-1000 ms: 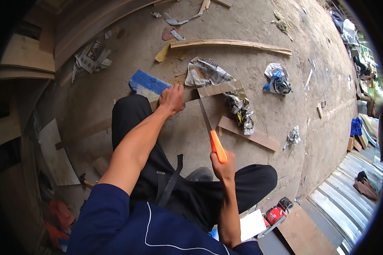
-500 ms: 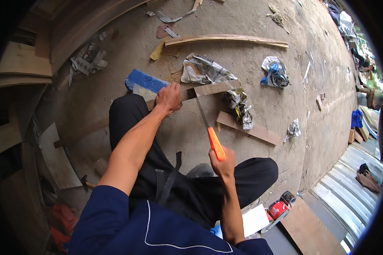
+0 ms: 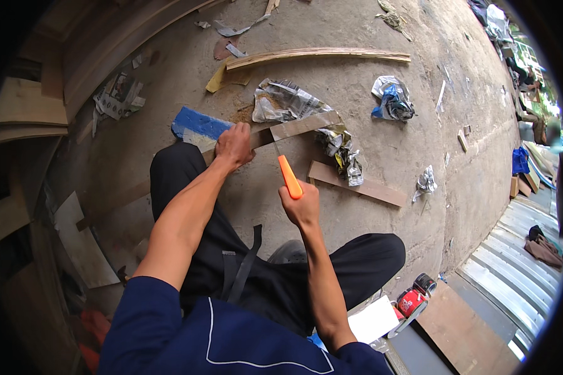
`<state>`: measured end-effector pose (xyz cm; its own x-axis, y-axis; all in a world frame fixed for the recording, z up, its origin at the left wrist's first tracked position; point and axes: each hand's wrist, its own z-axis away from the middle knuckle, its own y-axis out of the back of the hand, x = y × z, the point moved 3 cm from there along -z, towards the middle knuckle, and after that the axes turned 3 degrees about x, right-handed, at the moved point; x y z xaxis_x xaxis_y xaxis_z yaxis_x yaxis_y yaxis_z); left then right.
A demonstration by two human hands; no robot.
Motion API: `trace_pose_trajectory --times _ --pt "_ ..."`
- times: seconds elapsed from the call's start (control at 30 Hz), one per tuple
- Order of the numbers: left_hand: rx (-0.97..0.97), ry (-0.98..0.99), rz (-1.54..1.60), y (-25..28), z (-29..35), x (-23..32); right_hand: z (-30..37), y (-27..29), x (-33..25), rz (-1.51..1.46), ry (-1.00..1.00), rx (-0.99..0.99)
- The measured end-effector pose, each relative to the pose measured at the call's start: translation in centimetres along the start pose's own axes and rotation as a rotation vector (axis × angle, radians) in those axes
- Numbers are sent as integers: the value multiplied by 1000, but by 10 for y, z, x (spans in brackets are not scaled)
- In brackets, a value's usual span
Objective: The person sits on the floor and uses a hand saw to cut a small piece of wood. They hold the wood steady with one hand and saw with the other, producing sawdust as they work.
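Observation:
My left hand (image 3: 234, 147) is closed over a narrow wooden board (image 3: 301, 125) and presses it from above, beside a blue-painted block (image 3: 200, 124). In my right hand (image 3: 300, 205) is a handsaw (image 3: 289, 177), gripped by its orange handle. The saw's blade meets the board just right of my left hand, and only a short piece of blade shows on the near side. Crumpled newspaper (image 3: 288, 100) with sawdust on it lies behind the board. More crumpled paper (image 3: 338, 147) sits under the board's right end.
A long wood strip (image 3: 319, 56) lies across the far floor. Another board (image 3: 356, 183) rests to the right, with balled paper (image 3: 393, 100) beyond. Near my right knee is a red power tool (image 3: 411, 303). Corrugated metal sheeting (image 3: 513, 250) lies at the right, wooden panels (image 3: 28, 103) at the left.
My right hand has pushed the saw forward, away from me, so less blade shows on the near side. My left hand keeps its hold on the board. The whole view has shifted slightly.

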<state>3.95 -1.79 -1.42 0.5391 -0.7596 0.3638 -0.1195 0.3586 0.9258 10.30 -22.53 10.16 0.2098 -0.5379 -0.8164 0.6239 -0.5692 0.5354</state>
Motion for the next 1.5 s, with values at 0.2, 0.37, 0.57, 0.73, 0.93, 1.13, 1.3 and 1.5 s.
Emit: trace_pose_trajectory --times 0.2,0.37,0.57,0.73,0.93,1.13,1.3,1.5 --pt "56 -8 -29 3 8 -11 55 30 1 -16 -25 -62" --pt "50 -31 -13 0 -1 -5 -5 7 -12 87 31 -45" --pt "17 -31 -43 9 1 -9 41 23 2 14 -5 -75" --pt "4 -48 -27 1 0 -8 5 19 -18 88 13 -30" --pt "14 -48 -57 9 0 -5 50 29 -6 -2 -75 -36" --pt "10 -60 -23 -1 5 -1 17 9 -6 103 19 -18" --pt "25 -55 -14 2 8 -3 17 7 -8 41 -50 -25" --pt "-18 -41 -31 -1 9 -8 32 7 -5 42 -67 -11"
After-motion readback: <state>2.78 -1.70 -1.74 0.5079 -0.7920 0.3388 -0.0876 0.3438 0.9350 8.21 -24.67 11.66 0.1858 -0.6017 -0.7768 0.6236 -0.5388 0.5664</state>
